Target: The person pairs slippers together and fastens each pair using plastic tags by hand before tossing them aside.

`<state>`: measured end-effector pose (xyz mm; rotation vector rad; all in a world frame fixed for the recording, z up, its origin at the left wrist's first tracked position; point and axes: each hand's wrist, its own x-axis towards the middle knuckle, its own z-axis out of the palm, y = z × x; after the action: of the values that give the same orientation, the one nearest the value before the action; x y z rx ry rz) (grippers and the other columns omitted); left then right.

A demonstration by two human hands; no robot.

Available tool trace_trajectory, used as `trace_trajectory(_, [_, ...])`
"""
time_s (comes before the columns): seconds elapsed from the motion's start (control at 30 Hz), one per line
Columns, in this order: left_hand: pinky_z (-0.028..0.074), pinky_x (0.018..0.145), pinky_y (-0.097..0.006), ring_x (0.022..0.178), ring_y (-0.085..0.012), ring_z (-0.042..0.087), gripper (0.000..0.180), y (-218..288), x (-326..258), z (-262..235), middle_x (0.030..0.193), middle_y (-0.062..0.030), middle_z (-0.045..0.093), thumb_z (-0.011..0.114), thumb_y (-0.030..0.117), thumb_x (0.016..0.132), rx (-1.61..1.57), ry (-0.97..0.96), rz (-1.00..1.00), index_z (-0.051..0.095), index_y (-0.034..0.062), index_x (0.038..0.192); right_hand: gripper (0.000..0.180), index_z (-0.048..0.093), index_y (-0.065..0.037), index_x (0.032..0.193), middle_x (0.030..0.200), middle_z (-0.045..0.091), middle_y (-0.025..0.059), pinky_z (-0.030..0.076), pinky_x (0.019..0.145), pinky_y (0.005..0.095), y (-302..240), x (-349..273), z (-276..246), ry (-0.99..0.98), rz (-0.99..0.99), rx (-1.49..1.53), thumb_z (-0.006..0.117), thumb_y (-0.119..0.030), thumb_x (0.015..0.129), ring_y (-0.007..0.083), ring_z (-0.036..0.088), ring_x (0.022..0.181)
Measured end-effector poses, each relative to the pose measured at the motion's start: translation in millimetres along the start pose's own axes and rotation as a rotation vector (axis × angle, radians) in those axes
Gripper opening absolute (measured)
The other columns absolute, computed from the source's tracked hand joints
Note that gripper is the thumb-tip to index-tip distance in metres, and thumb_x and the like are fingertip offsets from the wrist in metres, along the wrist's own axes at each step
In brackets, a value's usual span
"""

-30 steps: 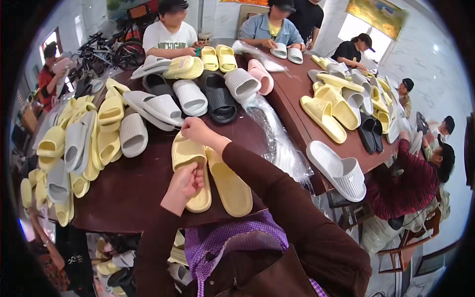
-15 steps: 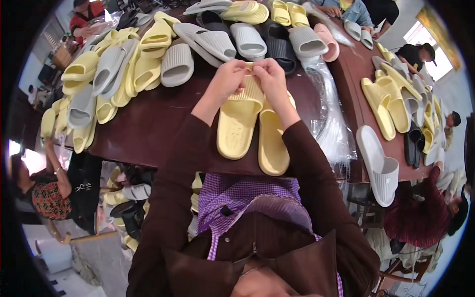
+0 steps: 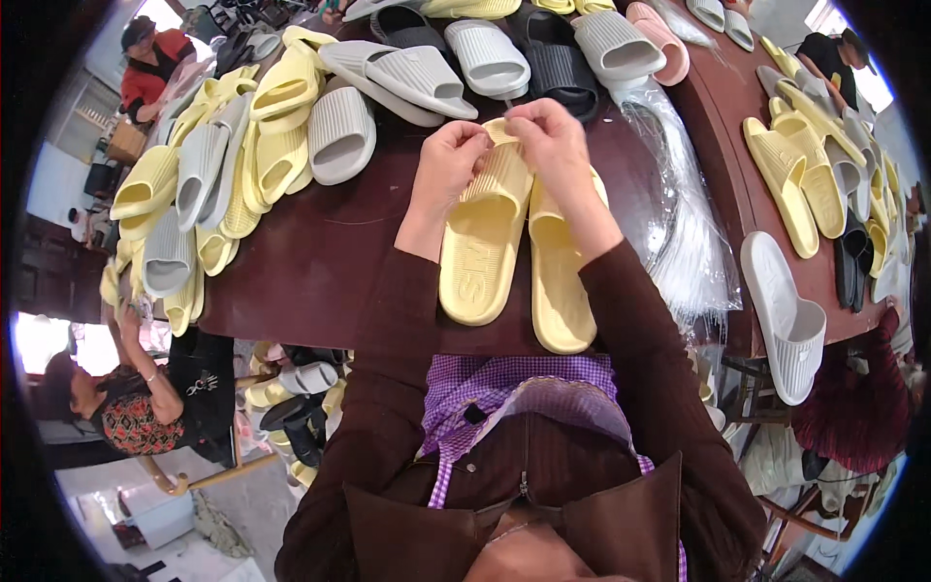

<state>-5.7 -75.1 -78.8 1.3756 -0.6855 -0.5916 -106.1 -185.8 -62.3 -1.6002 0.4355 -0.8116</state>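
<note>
Pair of pale yellow slides (image 3: 514,242) lies side by side on the dark brown surface (image 3: 320,262), directly in front of the person. Long axes run near-to-far; heels toward the body, toe ends at the far side. The left slide's strap is ribbed; the right one is partly hidden under the right forearm.

Left hand (image 3: 448,165) and right hand (image 3: 553,141) meet at the far toe ends, fingers pinched together on something small at the top edge of the pair. What is pinched is too small to make out. Both hands are closed in a fine grip, about equally near the toe ends; the slides extend from the hands back toward the body.

Just right of the pair: a stack of clear plastic bags (image 3: 693,233). Far side: a row of grey, black and pink slides (image 3: 543,58). Far left: a heap of yellow and grey slides (image 3: 213,184).

Against the frame half a second ago: the pair lies in the same orientation, hands at the same toe end, right hand now slightly farther forward. A second ago the hands were lower, on the straps.
</note>
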Motion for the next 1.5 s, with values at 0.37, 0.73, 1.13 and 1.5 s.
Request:
trace_trajectory(0.37, [0.034, 0.042, -0.016, 0.051, -0.0013, 0.047, 0.005, 10.2, -10.6, 0.6, 0.071, 0.0015, 0.06, 0.06, 0.008, 0.086, -0.213, 0.029, -0.105, 0.062, 0.0037, 0.089, 0.008, 0.064, -0.001, 0.091, 0.071, 0.06, -0.0023, 0.043, 0.061, 0.0218, -11.4, -16.5, -9.3, -0.077, -0.136, -0.077, 0.06, -0.006, 0.086, 0.0071, 0.051, 0.065])
trace_trajectory(0.73, [0.039, 0.043, -0.017, 0.055, -0.0039, 0.055, 0.006, 7.7, -16.6, 8.4, 0.072, -0.0009, 0.062, 0.064, 0.005, 0.082, -0.181, 0.16, -0.022, 0.063, 0.001, 0.085, 0.006, 0.065, -0.006, 0.081, 0.066, 0.061, 0.0052, 0.042, 0.071, 0.0321, -13.3, -24.5, -3.0, -0.055, -0.408, -0.593, 0.066, -0.008, 0.075, 0.0215, 0.049, 0.068])
trace_trajectory(1.13, [0.039, 0.046, -0.017, 0.055, -0.0038, 0.054, 0.007, 11.4, -20.5, 12.9, 0.071, -0.0012, 0.063, 0.066, 0.006, 0.082, -0.16, 0.197, -0.013, 0.065, 0.0021, 0.087, 0.006, 0.065, -0.006, 0.081, 0.067, 0.062, 0.0064, 0.042, 0.072, 0.0332, -10.4, -24.5, -1.4, -0.063, -0.398, -0.641, 0.066, -0.009, 0.076, 0.0232, 0.05, 0.067])
trace_trajectory(1.5, [0.04, 0.045, -0.017, 0.055, -0.0042, 0.055, 0.008, 5.1, -15.6, 6.1, 0.075, -0.0026, 0.065, 0.064, 0.007, 0.083, -0.223, 0.12, -0.058, 0.064, 0.0007, 0.088, 0.004, 0.065, -0.005, 0.079, 0.065, 0.061, 0.0089, 0.043, 0.067, 0.0333, -8.9, -23.2, -1.5, -0.052, -0.437, -0.624, 0.066, -0.008, 0.076, 0.0238, 0.051, 0.061])
